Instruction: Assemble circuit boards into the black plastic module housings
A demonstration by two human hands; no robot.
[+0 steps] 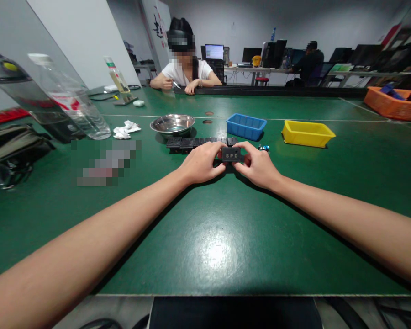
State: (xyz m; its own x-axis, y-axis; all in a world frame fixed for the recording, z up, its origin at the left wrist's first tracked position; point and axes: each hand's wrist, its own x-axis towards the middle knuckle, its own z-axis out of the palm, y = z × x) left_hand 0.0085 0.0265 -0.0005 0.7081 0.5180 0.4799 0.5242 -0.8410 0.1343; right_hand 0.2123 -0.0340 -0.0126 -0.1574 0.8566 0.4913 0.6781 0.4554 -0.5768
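A small black box marked "SPD" (pixel 231 155) is held upright between my two hands, its lettered face toward me. My left hand (pixel 203 162) pinches its left side with thumb and fingers. On the right side, my right hand (pixel 258 165) grips it the same way. Just behind my hands lies a row of similar black blocks (pixel 187 144) on the green table (pixel 212 219), partly hidden by my left hand. A small blue and silver item (pixel 264 148), too small to name, lies beyond my right hand.
Behind the row stand a metal bowl (pixel 172 124), a blue bin (pixel 245 126) and a yellow bin (pixel 307 134). At left are a water bottle (pixel 77 109), crumpled tissue (pixel 126 130) and a bag (pixel 10 151). An orange basket (pixel 395 104) stands far right. A person (pixel 187 75) sits opposite.
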